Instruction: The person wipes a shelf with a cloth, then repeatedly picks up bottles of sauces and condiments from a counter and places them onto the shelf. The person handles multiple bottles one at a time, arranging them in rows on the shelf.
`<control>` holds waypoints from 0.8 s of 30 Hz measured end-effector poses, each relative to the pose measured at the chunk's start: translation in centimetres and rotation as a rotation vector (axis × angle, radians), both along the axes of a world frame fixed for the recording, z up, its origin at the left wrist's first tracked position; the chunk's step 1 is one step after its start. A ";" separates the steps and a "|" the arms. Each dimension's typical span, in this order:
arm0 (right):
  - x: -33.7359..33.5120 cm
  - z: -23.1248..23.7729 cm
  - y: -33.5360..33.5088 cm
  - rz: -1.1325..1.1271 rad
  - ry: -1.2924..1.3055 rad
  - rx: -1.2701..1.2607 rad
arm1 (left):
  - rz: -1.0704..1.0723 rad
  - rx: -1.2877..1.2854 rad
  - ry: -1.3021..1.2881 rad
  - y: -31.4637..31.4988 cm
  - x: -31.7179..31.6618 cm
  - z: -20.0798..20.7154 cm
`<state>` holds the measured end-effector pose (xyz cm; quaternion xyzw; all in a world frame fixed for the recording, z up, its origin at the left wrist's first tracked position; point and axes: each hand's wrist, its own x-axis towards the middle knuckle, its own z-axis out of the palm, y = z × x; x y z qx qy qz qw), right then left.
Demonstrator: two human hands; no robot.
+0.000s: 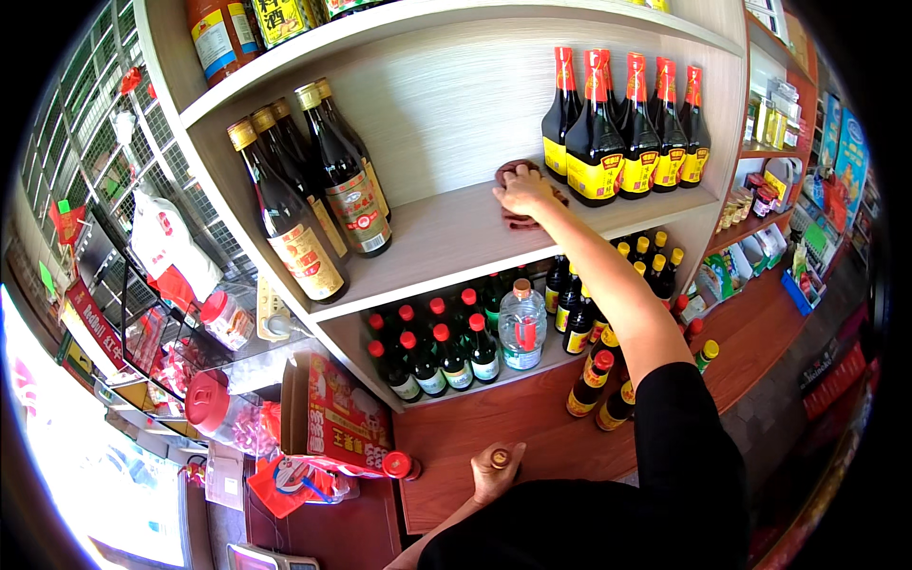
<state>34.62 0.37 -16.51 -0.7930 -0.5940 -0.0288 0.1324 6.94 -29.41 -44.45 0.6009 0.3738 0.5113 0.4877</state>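
Note:
My right hand (pixel 525 190) reaches onto the middle shelf (pixel 446 233) and presses a dark brown cloth (pixel 521 224) flat against the board. Just right of it stand several dark bottles with red necks and yellow labels (pixel 596 157). Low in the view, over the reddish-brown counter, my left hand (pixel 492 480) is closed around the upper part of a bottle. Only its brownish cap (pixel 500 458) shows; the rest is hidden by the hand and my black clothing. Tall dark bottles with gold caps (pixel 356 180) stand at the left end of the same shelf.
The lower shelf holds red-capped green bottles (pixel 446 356) and a large clear plastic jug (pixel 522 325). Several dark bottles (pixel 591 380) stand on the counter (pixel 532 423) under my right arm. A red carton (pixel 347 418) and a pink-lidded jar (pixel 214 404) sit to the left.

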 end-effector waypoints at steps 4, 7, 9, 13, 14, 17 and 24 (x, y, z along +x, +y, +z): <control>-2.7 -1.0 2.0 0.207 -0.046 0.020 | -0.119 -0.004 -0.042 0.1 2.9 -0.4; -6.6 -1.5 3.0 0.407 -0.056 0.060 | -0.213 -0.043 -0.031 -0.2 5.1 -0.6; -8.2 -2.1 4.4 0.511 -0.077 0.084 | -0.257 0.022 0.019 -0.4 6.7 -0.2; -10.8 -2.0 4.1 0.665 -0.011 0.095 | -0.355 0.078 0.037 -0.8 8.7 0.7; -10.7 -2.1 3.8 0.696 -0.038 0.116 | -0.376 0.083 0.034 -0.8 9.1 0.1; -10.7 -2.4 2.4 0.794 -0.027 0.129 | -0.367 0.101 0.047 -0.7 9.7 0.7; -5.6 -2.1 -4.2 1.038 0.080 0.222 | -0.506 0.184 0.185 1.0 6.8 2.6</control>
